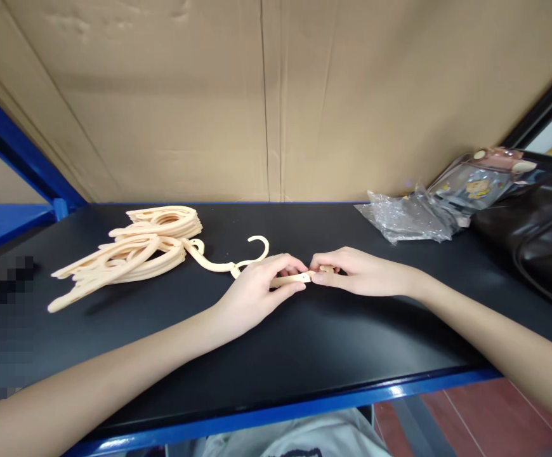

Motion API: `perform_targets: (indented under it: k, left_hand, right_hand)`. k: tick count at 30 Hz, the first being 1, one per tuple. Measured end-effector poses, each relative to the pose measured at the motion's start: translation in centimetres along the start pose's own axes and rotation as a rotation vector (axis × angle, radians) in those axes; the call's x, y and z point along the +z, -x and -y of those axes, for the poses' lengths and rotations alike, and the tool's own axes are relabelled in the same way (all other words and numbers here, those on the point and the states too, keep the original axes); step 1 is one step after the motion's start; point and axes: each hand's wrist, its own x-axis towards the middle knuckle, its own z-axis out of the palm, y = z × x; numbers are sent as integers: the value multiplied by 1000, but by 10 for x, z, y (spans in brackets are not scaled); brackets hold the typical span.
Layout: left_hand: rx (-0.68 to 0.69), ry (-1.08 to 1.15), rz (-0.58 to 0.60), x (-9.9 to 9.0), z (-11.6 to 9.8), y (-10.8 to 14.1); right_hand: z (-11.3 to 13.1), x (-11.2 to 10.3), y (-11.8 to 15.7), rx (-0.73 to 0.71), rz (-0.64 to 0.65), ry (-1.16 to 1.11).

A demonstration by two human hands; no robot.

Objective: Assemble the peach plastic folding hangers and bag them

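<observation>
A cream plastic hanger [213,265] with a curved hook lies across the middle of the black table, partly hidden by my fingers. My left hand [266,279] is closed around one arm of it, thumb in front and fingers behind. Close beside it, my right hand [340,271] pinches the hanger's end piece, near a small hole in the joint. The fingertips of both hands almost meet there. Left of the hands sits a stack of similar cream hangers [136,254], spread in two overlapping groups.
Crumpled clear plastic bags [409,216] lie at the back right, beside a printed clear pouch [478,181] and a dark leather bag [533,222]. A cardboard wall [185,108] rises behind the black table [352,343]. Blue metal framing [33,152] stands at the left.
</observation>
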Motion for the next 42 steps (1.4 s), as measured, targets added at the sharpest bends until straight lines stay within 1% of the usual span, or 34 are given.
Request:
perform_targets:
  k: [3, 6, 9, 12, 18, 24, 29, 34, 39, 42]
  left_hand:
    - [-43, 90, -22, 0, 1, -1]
    - [-102, 114, -9, 0, -2, -2]
    - [-148, 83, 7, 0, -6, -2]
    - [-158, 66, 15, 0, -6, -2]
    - [-129, 122, 43, 0, -4, 0]
    - [-124, 76, 54, -1, -7, -1]
    - [-131, -1, 39, -1, -8, -2]
    - [-121, -46, 57, -2, -9, -1]
    - [-50, -104, 66, -1, -8, 1]
    - [35, -279, 53, 0, -8, 3]
  right_hand:
    - [-4, -3, -1, 2, 8, -98]
    - [-5, -4, -2, 13, 22, -171]
    - [-4, -4, -2, 20, 10, -173]
    - [-2, -3, -1, 11, -18, -154]
    - [1, -3, 0, -6, -41, -110]
    - [8, -3, 2, -22, -97, 84]
    - [10, -2, 2, -16, -108, 122]
    - [14, -1, 2, 18, -102, 163]
    - [16, -4, 5, 41, -120, 202]
    - [14, -7, 5, 59, -109, 236]
